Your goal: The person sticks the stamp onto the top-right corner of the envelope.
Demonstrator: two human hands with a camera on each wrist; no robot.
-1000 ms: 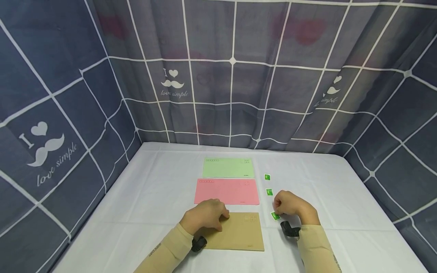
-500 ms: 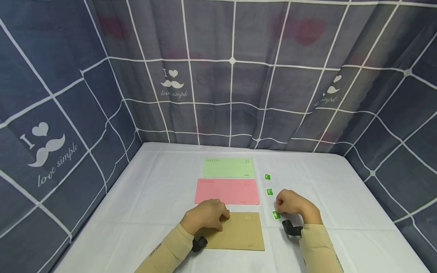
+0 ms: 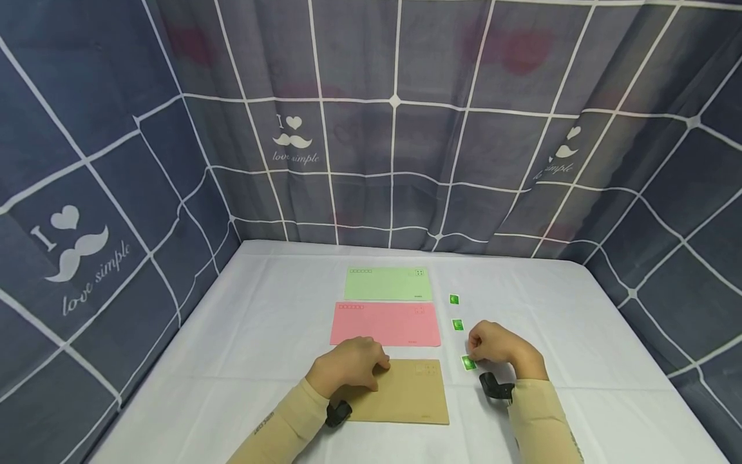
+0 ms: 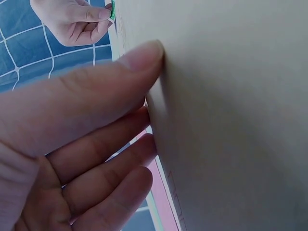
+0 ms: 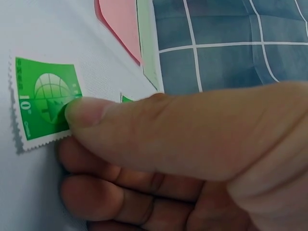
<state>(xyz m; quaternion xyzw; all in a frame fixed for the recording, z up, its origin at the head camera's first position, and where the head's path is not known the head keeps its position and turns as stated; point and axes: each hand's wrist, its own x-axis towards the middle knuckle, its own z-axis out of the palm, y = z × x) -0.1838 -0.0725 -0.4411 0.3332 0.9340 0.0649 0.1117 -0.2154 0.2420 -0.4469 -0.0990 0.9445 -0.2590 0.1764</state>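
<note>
A brown envelope [image 3: 406, 393] lies flat nearest me on the table. My left hand [image 3: 350, 366] rests over its upper left part; the left wrist view has the thumb [image 4: 144, 55] on the paper and the other fingertips at the edge. To the right of the envelope, my right hand [image 3: 497, 343] pinches a green postage stamp [image 5: 41, 103] with a perforated white border. The thumb [image 5: 89, 113] covers one side of that stamp, and the fingers are behind it. Two more green stamps, a middle one [image 3: 458, 325] and a far one [image 3: 454, 299], lie beyond that hand.
Beyond the brown envelope lie a pink envelope [image 3: 385, 324] and, behind it, a light green envelope [image 3: 388, 284]. All rest on a white cloth-covered table [image 3: 278, 296]. Dark checked curtains [image 3: 359, 142] enclose the back and both sides.
My right hand has shifted slightly to the right with the stamp between its fingers. The left hand and the envelopes have stayed in place.
</note>
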